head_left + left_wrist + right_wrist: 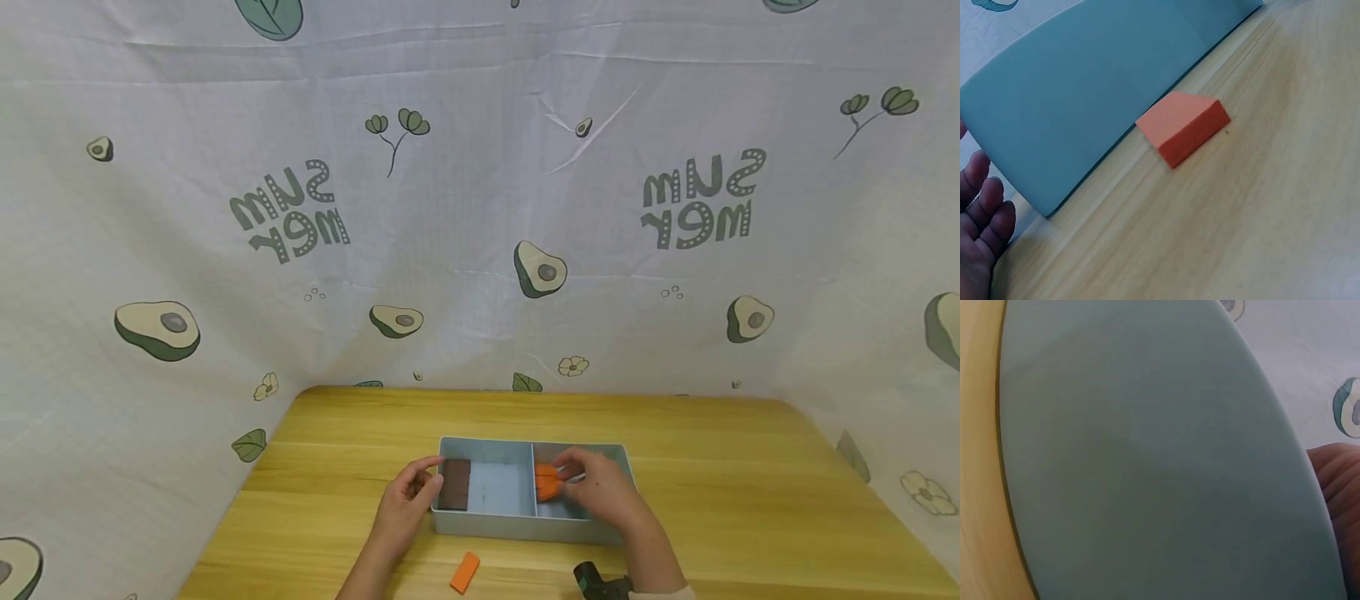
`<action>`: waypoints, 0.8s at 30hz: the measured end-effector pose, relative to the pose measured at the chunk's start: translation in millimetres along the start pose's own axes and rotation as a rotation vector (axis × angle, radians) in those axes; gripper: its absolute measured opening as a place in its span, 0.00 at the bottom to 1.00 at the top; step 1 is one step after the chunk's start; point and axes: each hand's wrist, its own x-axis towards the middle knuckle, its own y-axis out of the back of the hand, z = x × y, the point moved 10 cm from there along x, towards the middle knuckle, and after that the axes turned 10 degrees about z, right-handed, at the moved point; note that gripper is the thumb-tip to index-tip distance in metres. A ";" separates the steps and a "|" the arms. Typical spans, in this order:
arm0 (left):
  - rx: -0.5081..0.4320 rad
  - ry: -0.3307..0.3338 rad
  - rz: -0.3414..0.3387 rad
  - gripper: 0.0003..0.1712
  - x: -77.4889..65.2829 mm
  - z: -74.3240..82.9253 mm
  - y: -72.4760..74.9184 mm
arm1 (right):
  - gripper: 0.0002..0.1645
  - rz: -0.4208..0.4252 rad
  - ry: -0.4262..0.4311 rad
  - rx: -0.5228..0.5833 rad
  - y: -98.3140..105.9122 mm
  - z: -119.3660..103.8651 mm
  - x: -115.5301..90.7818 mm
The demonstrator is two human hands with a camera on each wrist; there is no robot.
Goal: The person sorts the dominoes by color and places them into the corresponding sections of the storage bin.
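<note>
A light blue box point(491, 525) with two compartments stands on the table. Dark brown blocks point(453, 485) lie against the left wall of its left compartment. Orange blocks point(547, 482) lie beside the divider in the right compartment. My right hand point(600, 487) reaches into that compartment, its thumb and index finger bent beside the orange blocks; whether they pinch one is unclear. At the box's left end is my left hand point(405, 500), fingertips by the rim, fingers loosely bent with nothing held. A loose orange block point(1182, 128) lies on the table in front of the box.
The wooden table point(315, 500) extends on both sides of the box. A dark device point(600, 585) is at my right wrist. Behind the table hangs a white cloth point(465, 208) printed with avocados, leaves and lettering.
</note>
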 end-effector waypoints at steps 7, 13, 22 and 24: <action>0.004 -0.010 0.002 0.18 0.6 0.2 -0.9 | 0.15 -0.013 -0.008 -0.052 -3.1 0.1 0.4; 0.005 -0.004 0.003 0.18 0.4 -0.1 -0.8 | 0.17 -0.016 -0.014 -0.114 -5.1 1.8 1.8; 0.014 -0.006 0.006 0.18 0.1 0.8 -1.1 | 0.14 -0.014 -0.001 -0.186 -5.5 0.0 2.7; 0.015 -0.003 0.007 0.17 0.0 0.4 -1.2 | 0.14 -0.015 0.004 -0.195 -5.8 -0.5 3.1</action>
